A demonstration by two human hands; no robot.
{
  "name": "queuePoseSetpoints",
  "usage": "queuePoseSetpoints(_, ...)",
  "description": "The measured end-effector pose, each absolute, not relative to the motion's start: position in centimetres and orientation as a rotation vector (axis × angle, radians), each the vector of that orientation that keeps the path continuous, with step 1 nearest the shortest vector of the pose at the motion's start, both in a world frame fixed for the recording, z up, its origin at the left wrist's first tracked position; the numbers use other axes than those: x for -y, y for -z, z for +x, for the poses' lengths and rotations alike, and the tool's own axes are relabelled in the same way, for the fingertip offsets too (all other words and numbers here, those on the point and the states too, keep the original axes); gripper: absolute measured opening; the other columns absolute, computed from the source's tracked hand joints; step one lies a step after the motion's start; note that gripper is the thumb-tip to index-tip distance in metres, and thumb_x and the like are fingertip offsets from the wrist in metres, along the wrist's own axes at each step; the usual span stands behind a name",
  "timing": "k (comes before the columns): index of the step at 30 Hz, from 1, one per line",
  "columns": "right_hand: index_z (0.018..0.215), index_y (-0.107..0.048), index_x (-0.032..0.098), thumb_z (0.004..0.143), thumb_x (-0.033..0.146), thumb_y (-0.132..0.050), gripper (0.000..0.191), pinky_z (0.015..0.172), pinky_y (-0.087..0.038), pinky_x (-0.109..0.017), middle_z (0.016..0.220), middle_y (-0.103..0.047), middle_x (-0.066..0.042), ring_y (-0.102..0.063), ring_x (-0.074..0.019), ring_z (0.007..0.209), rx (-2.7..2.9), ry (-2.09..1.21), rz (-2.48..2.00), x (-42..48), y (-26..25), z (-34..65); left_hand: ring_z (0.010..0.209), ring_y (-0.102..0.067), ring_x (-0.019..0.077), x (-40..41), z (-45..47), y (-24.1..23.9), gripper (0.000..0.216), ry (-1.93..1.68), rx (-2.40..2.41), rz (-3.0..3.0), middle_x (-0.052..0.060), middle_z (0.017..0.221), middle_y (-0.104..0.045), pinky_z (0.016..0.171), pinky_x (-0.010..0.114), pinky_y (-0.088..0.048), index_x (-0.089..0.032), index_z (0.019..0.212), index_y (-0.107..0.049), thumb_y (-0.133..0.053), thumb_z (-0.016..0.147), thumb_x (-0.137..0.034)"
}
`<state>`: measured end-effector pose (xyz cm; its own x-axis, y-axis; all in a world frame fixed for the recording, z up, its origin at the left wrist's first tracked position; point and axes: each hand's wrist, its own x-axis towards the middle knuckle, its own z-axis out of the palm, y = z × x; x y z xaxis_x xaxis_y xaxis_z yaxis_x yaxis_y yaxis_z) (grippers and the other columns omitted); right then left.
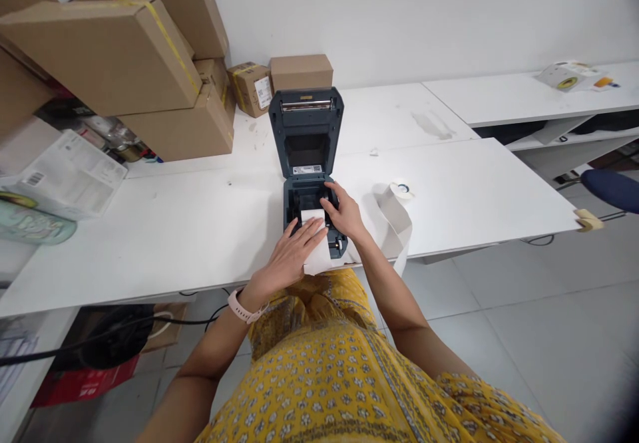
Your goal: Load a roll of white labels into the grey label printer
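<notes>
A dark grey label printer (305,138) stands on the white table (190,230) with its lid swung up. White label paper (316,243) runs out of its front and over the table's near edge. My left hand (288,258) lies flat on that paper, fingers stretched toward the printer bay. My right hand (342,214) rests on the right side of the open bay, fingers curled down onto the edge beside the paper. A strip of white backing paper (397,220) loops from a small roll core (402,190) just to the right.
Stacked cardboard boxes (124,57) fill the back left, with two small ones (301,70) behind the printer. A printed carton (67,173) lies at far left. A second white table (524,94) with label rolls (569,76) stands back right. Cables and a black bin sit under the table.
</notes>
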<state>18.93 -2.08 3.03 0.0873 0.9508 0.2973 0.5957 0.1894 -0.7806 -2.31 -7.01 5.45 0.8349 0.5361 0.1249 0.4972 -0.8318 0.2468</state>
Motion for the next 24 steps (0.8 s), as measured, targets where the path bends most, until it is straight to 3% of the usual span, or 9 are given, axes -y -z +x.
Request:
queuePoseSetpoints(9, 0.139, -0.054, 0.022, 0.093, 0.044, -0.055, 0.051, 0.114, -0.043, -0.059, 0.155, -0.049, -0.015, -0.047, -0.0353, 0.144, 1.637, -0.509, -1.555, 2.0, -3.3, 18.9, 0.157, -0.019, 0.0285, 6.9, -2.3, -5.4, 0.075, -0.341, -0.789, 2.771, 0.014, 0.168, -0.021, 0.126, 0.058, -0.016, -0.025, 0.159, -0.025, -0.059, 0.093, -0.04)
queuePoseSetpoints(15, 0.144, -0.047, 0.026, 0.1, 0.057, -0.039, 0.055, 0.114, -0.042, -0.06, 0.151, -0.053, -0.014, -0.053, -0.0328, 0.137, 1.554, -0.469, -1.544, 2.8, -3.3, 18.8, 0.157, -0.019, 0.0303, 8.0, -2.1, -5.0, 0.069, -0.382, -0.817, 2.847, 0.016, 0.165, -0.028, 0.126, 0.064, -0.013, -0.019, 0.158, -0.027, -0.053, 0.096, -0.03)
queuePoseSetpoints(20, 0.153, -0.034, 0.027, 0.102, 0.061, -0.027, 0.061, 0.121, -0.03, -0.063, 0.16, -0.038, -0.013, -0.034, -0.0312, 0.151, 1.384, -0.055, -1.316, 0.1, -8.1, 20.0, 0.144, -0.047, 0.025, 10.6, -1.8, -3.3, 0.052, -0.727, -0.82, 2.852, 0.013, 0.146, -0.059, 0.121, 0.057, -0.037, -0.017, 0.147, -0.049, -0.032, 0.099, -0.012)
queuePoseSetpoints(24, 0.154, -0.029, 0.034, 0.101, 0.067, -0.018, 0.064, 0.124, -0.027, -0.059, 0.161, -0.036, -0.005, -0.026, -0.0289, 0.155, 1.452, 0.091, -1.119, -7.6, -14.2, 22.0, 0.132, -0.06, 0.022, 12.1, -1.8, -2.9, 0.042, -0.98, -0.814, 2.763, 0.009, 0.13, -0.071, 0.111, 0.047, -0.053, -0.019, 0.13, -0.065, -0.034, 0.101, -0.013)
